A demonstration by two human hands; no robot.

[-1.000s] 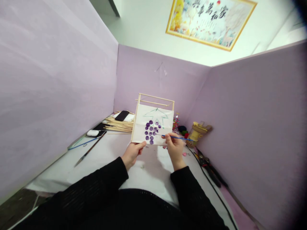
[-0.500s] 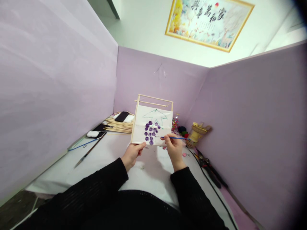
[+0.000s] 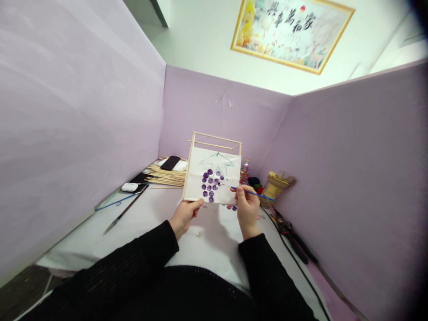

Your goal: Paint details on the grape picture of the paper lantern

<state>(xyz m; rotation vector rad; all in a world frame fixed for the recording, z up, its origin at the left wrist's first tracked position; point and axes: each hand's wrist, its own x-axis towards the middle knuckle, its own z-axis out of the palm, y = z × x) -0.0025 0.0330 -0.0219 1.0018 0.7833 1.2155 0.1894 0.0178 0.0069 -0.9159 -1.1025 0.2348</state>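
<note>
My left hand [image 3: 184, 215] pinches the lower left corner of a small lantern [image 3: 213, 171] built of thin wooden sticks, holding it upright above the table. Its white paper side faces me and bears a bunch of purple grapes [image 3: 211, 185] under a green leaf outline. My right hand [image 3: 248, 207] is closed on a thin blue paintbrush [image 3: 251, 193], whose tip touches the paper at the right of the grapes.
A bundle of wooden sticks [image 3: 166, 175], a dark phone [image 3: 170, 162] and a white earbud case [image 3: 129, 187] lie at the back left. A long brush [image 3: 125, 208] rests on the white table cover [image 3: 150, 218]. A yellow spool [image 3: 276, 183] and dark tools [image 3: 290, 233] sit right. Purple panels enclose the space.
My right hand has shifted slightly right and up, and the brush tip moved from the lower grapes to the upper right of the bunch. The lantern and left hand stayed put.
</note>
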